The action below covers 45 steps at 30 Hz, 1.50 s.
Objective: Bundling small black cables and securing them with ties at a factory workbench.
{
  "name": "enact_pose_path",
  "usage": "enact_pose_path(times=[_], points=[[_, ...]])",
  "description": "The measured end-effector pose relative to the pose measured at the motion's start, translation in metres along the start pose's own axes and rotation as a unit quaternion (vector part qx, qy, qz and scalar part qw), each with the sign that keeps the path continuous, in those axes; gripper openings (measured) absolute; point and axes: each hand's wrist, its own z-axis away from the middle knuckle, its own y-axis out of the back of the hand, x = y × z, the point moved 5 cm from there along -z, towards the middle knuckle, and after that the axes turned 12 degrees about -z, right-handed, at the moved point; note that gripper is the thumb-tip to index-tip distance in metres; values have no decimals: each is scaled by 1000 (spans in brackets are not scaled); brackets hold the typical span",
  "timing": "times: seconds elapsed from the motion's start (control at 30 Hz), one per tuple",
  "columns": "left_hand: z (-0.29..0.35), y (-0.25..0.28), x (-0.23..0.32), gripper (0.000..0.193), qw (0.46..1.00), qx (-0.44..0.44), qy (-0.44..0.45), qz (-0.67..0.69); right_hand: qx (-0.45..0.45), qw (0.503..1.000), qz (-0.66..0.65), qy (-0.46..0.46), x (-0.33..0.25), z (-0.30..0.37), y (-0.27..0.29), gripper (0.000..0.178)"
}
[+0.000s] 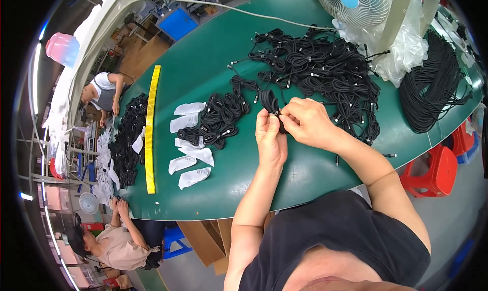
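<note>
A coiled black cable (269, 102) is held between my hands above the green table (234, 174). My left hand (271, 141) pinches the lower part of the coil between thumb and fingers. From the right, my right hand (306, 120) closes its fingertips on the same spot. What exactly those fingertips grip at the coil's middle is partly hidden. Just beyond my hands lies a big heap of coiled black cables (325, 67) with metal-tipped plugs. A smaller heap of coiled cables (218, 119) sits left of my left hand, beside several white translucent bags (195, 177).
Yellow tape (150, 133) crosses the table at left, with another black cable heap (129, 138) beyond it. Two co-workers sit at that side. A fan (355, 4), plastic wrapping (401, 57) and long black cable bundle (429, 88) stand far right. Red stools (436, 171) are below.
</note>
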Motion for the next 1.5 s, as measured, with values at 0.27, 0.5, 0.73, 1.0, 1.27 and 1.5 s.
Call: enact_pose_path(times=[0.27,0.5,0.73,1.0,1.27,1.5], points=[[-2,9,5,20,999,-5,4,35,-104,991,-14,-89,11,8,-16,8],[20,6,8,26,999,19,47,3,-81,985,-70,-133,3,13,-19,11],[31,14,0,27,997,2,52,-49,-77,974,-108,-181,-1,31,-19,10],[52,21,36,31,896,-113,98,-419,-13,986,144,86,-68,22,39,12],[81,-1,64,27,792,-218,20,-570,-346,933,33,91,-46,47,17,14],[98,-9,73,29,763,-237,-7,-602,-343,927,-65,136,-48,51,10,14]])
